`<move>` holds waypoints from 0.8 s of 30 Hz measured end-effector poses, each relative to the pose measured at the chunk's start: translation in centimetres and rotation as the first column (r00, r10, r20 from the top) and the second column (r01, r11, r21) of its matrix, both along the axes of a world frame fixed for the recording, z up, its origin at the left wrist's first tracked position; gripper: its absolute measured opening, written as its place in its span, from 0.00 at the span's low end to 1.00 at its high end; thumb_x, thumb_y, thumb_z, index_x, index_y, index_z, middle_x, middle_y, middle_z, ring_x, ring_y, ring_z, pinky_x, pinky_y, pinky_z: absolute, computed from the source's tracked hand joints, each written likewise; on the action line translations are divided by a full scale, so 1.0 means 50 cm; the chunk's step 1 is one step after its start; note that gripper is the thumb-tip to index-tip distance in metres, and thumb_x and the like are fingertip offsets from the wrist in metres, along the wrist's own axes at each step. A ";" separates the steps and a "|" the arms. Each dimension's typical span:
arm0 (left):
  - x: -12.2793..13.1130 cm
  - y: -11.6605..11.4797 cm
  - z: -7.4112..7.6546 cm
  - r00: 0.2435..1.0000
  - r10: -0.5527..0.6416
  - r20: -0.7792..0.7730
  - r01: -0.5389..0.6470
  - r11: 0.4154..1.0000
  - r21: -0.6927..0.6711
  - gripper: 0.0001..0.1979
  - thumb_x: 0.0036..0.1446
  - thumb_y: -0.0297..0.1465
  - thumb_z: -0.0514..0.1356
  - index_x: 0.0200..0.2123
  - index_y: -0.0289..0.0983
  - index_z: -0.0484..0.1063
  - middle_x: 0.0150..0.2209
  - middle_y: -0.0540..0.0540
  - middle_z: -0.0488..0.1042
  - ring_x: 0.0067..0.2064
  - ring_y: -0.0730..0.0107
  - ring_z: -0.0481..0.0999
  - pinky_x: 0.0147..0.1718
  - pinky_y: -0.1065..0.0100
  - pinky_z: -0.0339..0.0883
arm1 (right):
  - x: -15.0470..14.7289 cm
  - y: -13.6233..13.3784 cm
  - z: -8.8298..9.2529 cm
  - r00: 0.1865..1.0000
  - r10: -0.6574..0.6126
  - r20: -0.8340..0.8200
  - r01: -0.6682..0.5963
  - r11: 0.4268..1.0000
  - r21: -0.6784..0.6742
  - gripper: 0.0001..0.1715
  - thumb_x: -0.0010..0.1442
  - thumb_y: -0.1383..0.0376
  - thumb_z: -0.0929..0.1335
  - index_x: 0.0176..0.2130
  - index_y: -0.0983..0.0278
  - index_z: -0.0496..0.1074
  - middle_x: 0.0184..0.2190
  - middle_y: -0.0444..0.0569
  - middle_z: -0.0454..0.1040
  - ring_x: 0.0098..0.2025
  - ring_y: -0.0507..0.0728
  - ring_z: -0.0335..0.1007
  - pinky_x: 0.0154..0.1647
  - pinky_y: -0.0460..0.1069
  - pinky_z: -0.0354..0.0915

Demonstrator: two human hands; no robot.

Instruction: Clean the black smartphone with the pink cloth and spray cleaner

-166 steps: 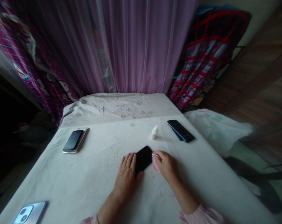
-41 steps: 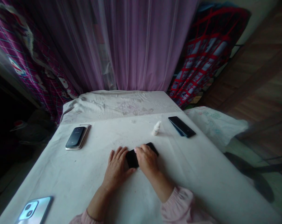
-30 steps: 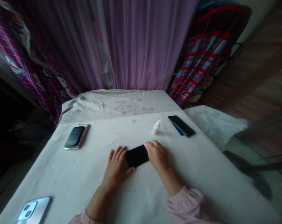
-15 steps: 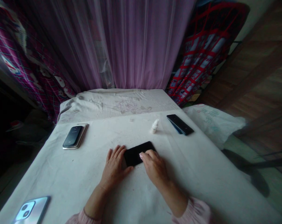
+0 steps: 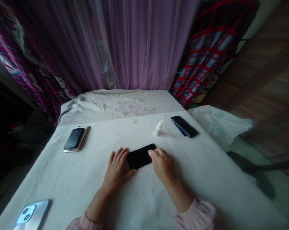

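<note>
A black smartphone [image 5: 140, 157] lies screen up and slightly slanted on the white cloth. My left hand [image 5: 117, 171] rests on the cloth at its left end, fingers stretched forward, with the phone's end held between thumb and index finger. Over the phone's right end, my right hand [image 5: 163, 163] is closed, fingers bent, its tips at the screen. A small pale pinkish-white piece [image 5: 150, 153] shows at those fingertips; whether it is cloth or tissue I cannot tell. Beyond the phone a small white bottle [image 5: 158, 128] with a pointed nozzle stands upright.
Two dark phones [image 5: 185, 127] lie stacked at the right edge of the table. To the left, a dark phone [image 5: 74, 139] sits on a lighter one. A silvery-blue phone [image 5: 35, 215] lies camera side up at the near left. A plastic bag [image 5: 218, 124] is beyond the right edge.
My right hand has slid to the right along the phone, from near the middle of the screen towards its right end. My left hand and the phone stay in place.
</note>
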State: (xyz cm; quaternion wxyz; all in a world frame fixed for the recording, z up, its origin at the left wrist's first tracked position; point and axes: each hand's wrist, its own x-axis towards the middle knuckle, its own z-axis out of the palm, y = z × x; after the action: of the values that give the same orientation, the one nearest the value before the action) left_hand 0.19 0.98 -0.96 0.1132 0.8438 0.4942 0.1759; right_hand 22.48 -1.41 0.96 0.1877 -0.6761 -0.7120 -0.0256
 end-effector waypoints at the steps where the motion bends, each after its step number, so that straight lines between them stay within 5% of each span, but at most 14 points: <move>1: 0.000 0.000 0.000 1.000 0.002 -0.001 -0.002 1.000 0.001 0.34 0.54 0.46 0.64 0.60 0.38 0.62 0.63 0.37 0.65 0.66 0.45 0.58 0.63 0.39 0.47 | -0.014 -0.007 -0.003 0.999 0.036 0.002 -0.036 0.999 0.017 0.15 0.69 0.66 0.61 0.41 0.60 0.76 0.34 0.49 0.74 0.36 0.54 0.70 0.35 0.46 0.61; 9: 0.001 -0.002 0.004 1.000 0.000 -0.002 0.000 1.000 -0.002 0.34 0.54 0.46 0.64 0.60 0.38 0.62 0.63 0.36 0.65 0.66 0.45 0.58 0.63 0.40 0.47 | -0.058 -0.045 -0.024 0.976 0.214 -0.033 -0.208 0.970 0.124 0.09 0.66 0.68 0.66 0.43 0.59 0.75 0.32 0.47 0.73 0.34 0.54 0.69 0.33 0.47 0.61; 17: -0.001 -0.001 0.001 1.000 -0.008 0.007 0.008 1.000 0.001 0.33 0.55 0.45 0.64 0.60 0.38 0.61 0.63 0.37 0.64 0.66 0.45 0.58 0.63 0.39 0.47 | 0.058 -0.044 -0.023 0.999 0.025 -0.031 -0.020 0.989 0.147 0.15 0.69 0.65 0.61 0.42 0.61 0.77 0.32 0.48 0.75 0.33 0.53 0.71 0.33 0.46 0.60; 24: 0.000 0.000 0.005 1.000 -0.015 -0.005 0.015 1.000 -0.022 0.33 0.55 0.42 0.63 0.61 0.38 0.60 0.64 0.37 0.64 0.66 0.45 0.57 0.63 0.38 0.46 | 0.065 -0.012 -0.013 1.000 0.006 -0.017 -0.005 0.998 0.069 0.13 0.68 0.65 0.63 0.41 0.60 0.78 0.33 0.47 0.75 0.33 0.53 0.71 0.33 0.46 0.61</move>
State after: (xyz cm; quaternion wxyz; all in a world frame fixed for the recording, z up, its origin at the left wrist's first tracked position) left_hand 0.18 0.97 -0.69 0.1223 0.8467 0.4901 0.1674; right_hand 25.73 -2.02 0.30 0.2173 -0.6674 -0.7110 -0.0439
